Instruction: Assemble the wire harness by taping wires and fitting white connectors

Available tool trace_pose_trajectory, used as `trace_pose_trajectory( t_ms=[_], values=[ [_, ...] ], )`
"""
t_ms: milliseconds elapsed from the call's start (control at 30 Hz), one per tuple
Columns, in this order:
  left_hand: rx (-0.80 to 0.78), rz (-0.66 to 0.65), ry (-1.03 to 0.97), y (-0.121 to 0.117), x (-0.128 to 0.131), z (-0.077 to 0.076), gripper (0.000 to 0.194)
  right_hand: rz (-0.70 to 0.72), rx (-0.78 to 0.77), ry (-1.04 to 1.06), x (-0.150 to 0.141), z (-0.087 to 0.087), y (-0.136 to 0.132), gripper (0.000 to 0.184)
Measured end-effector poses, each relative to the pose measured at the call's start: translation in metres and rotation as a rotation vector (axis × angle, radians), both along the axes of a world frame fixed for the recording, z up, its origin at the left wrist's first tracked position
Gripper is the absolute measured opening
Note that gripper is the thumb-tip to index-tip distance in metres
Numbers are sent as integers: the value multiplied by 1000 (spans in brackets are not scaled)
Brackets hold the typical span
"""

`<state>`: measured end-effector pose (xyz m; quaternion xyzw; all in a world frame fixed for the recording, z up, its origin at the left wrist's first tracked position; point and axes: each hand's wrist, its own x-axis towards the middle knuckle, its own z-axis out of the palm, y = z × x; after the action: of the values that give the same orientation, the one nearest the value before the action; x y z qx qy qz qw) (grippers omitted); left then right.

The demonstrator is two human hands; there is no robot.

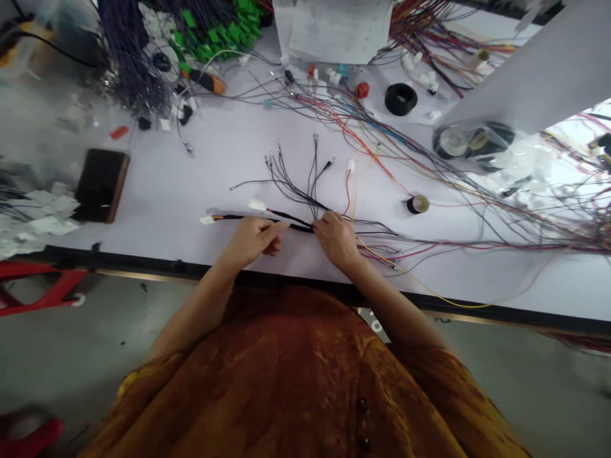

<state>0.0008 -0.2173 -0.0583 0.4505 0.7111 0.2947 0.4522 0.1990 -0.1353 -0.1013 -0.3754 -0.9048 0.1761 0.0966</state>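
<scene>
A thin black wire bundle (296, 224) lies on the white table (200, 184), running from small white connectors (256, 205) on the left toward a fan of loose black wire ends (305, 175). My left hand (252, 238) is closed, pinching the bundle just left of its middle. Fingers curled, my right hand (337, 238) grips the same bundle where the loose wires branch off. The two hands are a short span apart on it. Red, yellow and black wires (382, 245) trail right from my right hand.
A small tape roll (418, 204) lies right of my hands; a black roll (401, 98) sits farther back. A dark flat case (101, 184) lies at left beside white scraps (38, 216). Tangled coloured wires (525, 203) cover the right side. Green connectors (224, 28) are piled at the back.
</scene>
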Motion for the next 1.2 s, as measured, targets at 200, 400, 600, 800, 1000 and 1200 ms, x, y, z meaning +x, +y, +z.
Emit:
trace_pose_trajectory(
  t_ms=[200, 400, 600, 800, 1000, 1200],
  values=[
    [551, -282, 654, 0, -1, -26, 29, 128, 131, -104, 0, -1, -12, 24],
    [263, -387, 860, 31, -13, -54, 40, 161, -37, 177, 19, -23, -3, 28],
    [42, -486, 950, 56, -10, -29, 50, 84, -233, 446, 27, -20, 8, 25],
    [94, -692, 917, 45, -18, -27, 50, 104, -211, 523, 26, -22, 7, 13],
    [118, -853, 656, 40, -29, -21, 29, 138, -206, 534, 25, -24, 7, 14],
    [144, -938, 775, 38, -26, -11, 47, 144, -227, 451, 25, -21, 8, 13]
  ],
)
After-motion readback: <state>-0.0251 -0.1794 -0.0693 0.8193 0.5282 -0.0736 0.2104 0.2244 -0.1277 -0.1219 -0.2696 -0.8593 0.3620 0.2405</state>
